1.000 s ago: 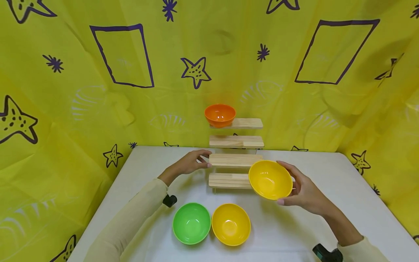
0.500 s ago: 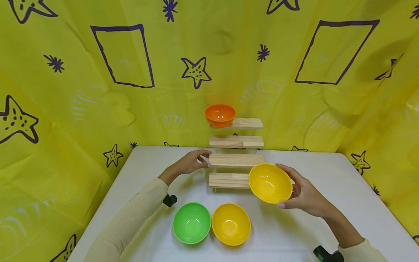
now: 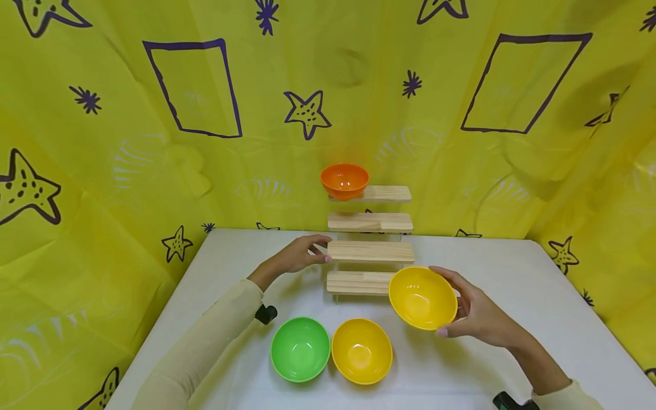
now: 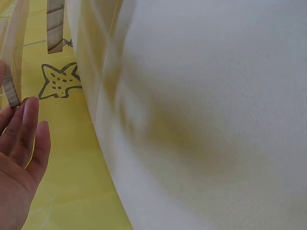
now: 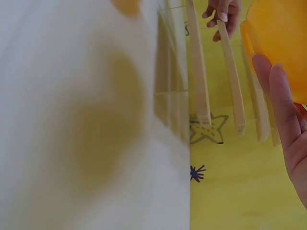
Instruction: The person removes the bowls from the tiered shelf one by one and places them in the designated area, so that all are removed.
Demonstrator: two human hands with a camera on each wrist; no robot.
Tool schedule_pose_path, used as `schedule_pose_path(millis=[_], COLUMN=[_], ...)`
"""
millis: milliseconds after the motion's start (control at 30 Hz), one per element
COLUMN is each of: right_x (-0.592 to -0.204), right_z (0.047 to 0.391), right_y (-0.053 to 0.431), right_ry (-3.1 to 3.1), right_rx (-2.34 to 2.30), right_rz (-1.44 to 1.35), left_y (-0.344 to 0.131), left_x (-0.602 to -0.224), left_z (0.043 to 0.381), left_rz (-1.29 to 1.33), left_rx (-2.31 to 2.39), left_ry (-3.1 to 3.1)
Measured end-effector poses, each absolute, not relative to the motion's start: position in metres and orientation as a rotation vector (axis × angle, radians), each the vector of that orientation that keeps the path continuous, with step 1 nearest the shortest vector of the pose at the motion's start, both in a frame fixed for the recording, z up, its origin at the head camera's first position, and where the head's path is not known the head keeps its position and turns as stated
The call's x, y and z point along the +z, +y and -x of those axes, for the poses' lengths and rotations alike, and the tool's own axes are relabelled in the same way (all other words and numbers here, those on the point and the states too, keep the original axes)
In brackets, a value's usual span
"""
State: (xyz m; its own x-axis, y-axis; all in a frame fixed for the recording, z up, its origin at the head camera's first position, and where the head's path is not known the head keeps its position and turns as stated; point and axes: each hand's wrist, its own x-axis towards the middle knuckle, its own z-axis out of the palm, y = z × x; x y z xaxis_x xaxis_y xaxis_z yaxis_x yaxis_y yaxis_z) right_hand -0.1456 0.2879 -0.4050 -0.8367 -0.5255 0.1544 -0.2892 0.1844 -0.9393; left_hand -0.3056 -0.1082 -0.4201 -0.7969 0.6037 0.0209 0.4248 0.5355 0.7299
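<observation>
My right hand (image 3: 479,313) holds a yellow bowl (image 3: 422,298) by its right side, tilted with its inside facing me. The bowl is in the air, overlapping the right end of the lowest step in the head view. With thumb and fingertips, my left hand (image 3: 302,254) grips the left end of a plank on the tiered wooden shelf (image 3: 370,251). The right wrist view also shows those fingers (image 5: 223,17) at the plank's end. On the top step, toward the left, sits an orange bowl (image 3: 344,181).
A green bowl (image 3: 300,349) and another yellow bowl (image 3: 361,351) stand side by side on the white table (image 3: 451,376), in front of the shelf. A yellow patterned curtain (image 3: 389,131) hangs behind the table and along both sides.
My right hand has lowered the yellow bowl toward me, showing more of the right ends of the steps. The left hand stays at the plank's end.
</observation>
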Motion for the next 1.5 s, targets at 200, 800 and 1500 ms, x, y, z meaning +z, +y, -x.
schedule_pose_path(millis=[200,800,1500], right_x=[-0.410,-0.430,-0.443], right_z=[0.143,0.136,0.126], right_y=[0.289,0.293,0.296], right_ry=[2.198,2.091,1.991], right_rx=[-1.728,-1.702,-1.682], right_rz=[0.784,0.735,0.656], left_y=[-0.108,-0.108,-0.108], left_x=[-0.419,-0.420,-0.420], left_z=[0.304,0.305,0.305], left_rz=[-0.876,-0.874,-0.869], left_rx=[1.116,1.117,1.115], left_ry=[2.541,2.539,2.541])
